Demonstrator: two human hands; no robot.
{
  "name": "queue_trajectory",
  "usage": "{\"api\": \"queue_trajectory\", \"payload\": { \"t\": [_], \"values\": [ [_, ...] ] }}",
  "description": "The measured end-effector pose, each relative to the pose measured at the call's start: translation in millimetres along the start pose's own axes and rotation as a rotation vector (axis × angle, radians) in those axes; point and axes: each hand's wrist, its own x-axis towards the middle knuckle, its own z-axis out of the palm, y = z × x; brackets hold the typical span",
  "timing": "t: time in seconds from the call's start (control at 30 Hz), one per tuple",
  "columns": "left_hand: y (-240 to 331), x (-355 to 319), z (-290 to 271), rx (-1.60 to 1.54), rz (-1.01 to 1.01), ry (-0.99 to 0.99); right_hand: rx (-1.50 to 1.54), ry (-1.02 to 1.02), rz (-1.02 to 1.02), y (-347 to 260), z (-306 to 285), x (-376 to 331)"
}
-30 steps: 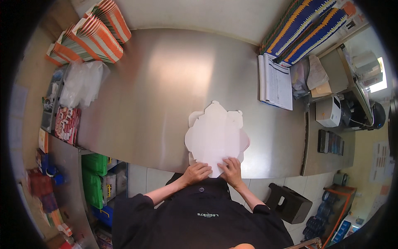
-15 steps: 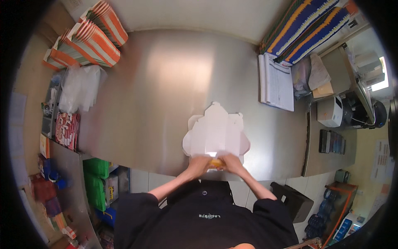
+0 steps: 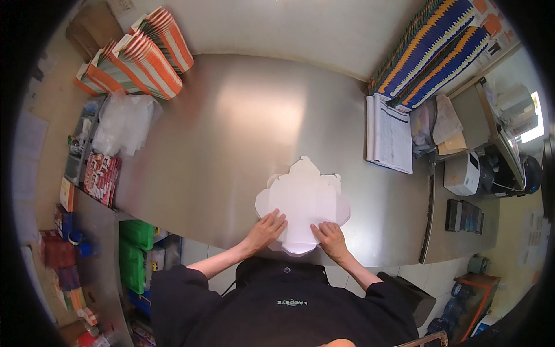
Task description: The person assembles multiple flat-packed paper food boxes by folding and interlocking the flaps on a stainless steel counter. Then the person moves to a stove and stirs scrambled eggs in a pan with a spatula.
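Here, pressing a flat white die-cut carton blank onto the steel bench, near its front edge: left hand and right hand spread open, palms down on the near flaps, gripping nothing. Best done with even pressure along the crease and fingertips kept clear of the fold line. Long axis running away from the body, scalloped tab pointing toward the far wall.

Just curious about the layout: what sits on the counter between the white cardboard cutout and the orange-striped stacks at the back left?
Nothing: in the head view, only bare steel counter lies between the white cutout and the orange-striped stacks.
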Motion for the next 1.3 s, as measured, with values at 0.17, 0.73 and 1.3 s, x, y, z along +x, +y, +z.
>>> {"api": "queue_trajectory", "payload": {
  "t": [0.17,0.73,1.3],
  "values": [
    [-6.7,-7.3,24.9,-0.091,0.015,0.045,0.122,-0.205,-0.015,11.4,4.7,-0.5],
    [-66.0,76.5,25.1,-0.64,-0.34,-0.667,0.665,-0.844,0.3,95.0,16.7,79.7],
    [-17.5,32.3,-26.6,-0.324,-0.312,0.049,2.252,0.552,-0.082,-50.5,-167.4,6.8]
  ]
}}
